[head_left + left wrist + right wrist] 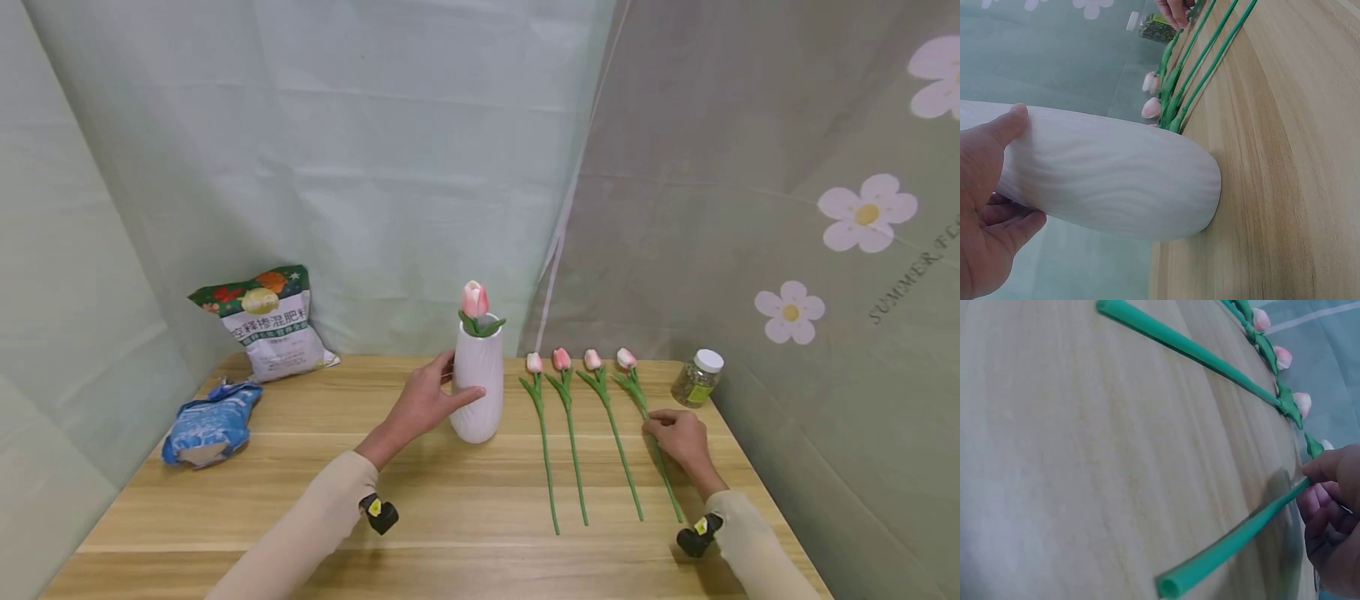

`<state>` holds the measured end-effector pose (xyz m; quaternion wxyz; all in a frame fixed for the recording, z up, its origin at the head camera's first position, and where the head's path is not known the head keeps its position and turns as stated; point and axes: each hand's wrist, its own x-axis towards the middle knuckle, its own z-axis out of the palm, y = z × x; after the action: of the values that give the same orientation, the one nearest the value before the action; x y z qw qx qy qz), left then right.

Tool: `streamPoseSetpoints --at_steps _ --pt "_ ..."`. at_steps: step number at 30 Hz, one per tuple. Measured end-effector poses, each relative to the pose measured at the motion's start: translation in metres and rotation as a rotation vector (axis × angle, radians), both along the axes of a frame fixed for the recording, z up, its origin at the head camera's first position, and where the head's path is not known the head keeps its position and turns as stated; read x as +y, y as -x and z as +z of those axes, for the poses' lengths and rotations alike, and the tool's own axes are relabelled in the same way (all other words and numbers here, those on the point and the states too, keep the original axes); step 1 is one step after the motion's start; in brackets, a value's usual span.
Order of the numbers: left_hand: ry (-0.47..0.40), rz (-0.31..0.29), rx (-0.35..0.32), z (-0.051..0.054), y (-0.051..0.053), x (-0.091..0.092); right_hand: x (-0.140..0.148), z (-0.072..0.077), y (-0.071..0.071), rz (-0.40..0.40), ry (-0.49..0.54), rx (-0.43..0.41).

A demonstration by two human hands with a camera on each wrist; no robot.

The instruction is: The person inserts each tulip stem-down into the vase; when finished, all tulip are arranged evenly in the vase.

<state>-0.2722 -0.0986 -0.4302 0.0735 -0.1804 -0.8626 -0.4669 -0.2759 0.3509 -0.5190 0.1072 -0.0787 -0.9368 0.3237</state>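
Tulips gave us our measure: one tulip [474,300] stood in the white vase [478,392], which our left grip [426,403] held round its side; four seemed left, three tulips [566,390] lying on the bench [450,533] between our grips, the outermost tulip [636,391] pinched by its stem in our right grip [681,439]; only the head view showed the vase's tulip, above the left grip; only the right wrist view showed the pinched stem's hollow end [1171,587], nearer us than the right grip.

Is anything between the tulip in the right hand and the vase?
Yes: three other tulips lie flat on the table between the right hand and the white vase; nothing visible stands upright there.
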Motion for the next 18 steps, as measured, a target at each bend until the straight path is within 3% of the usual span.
streamPoseSetpoints --at_steps 8,18 --pt "-0.004 -0.006 -0.023 0.001 -0.001 0.0 0.0 0.011 -0.002 -0.002 0.014 0.032" --pt "-0.011 -0.012 -0.026 0.001 0.0 -0.001 -0.012 0.042 -0.005 0.019 0.051 0.11"
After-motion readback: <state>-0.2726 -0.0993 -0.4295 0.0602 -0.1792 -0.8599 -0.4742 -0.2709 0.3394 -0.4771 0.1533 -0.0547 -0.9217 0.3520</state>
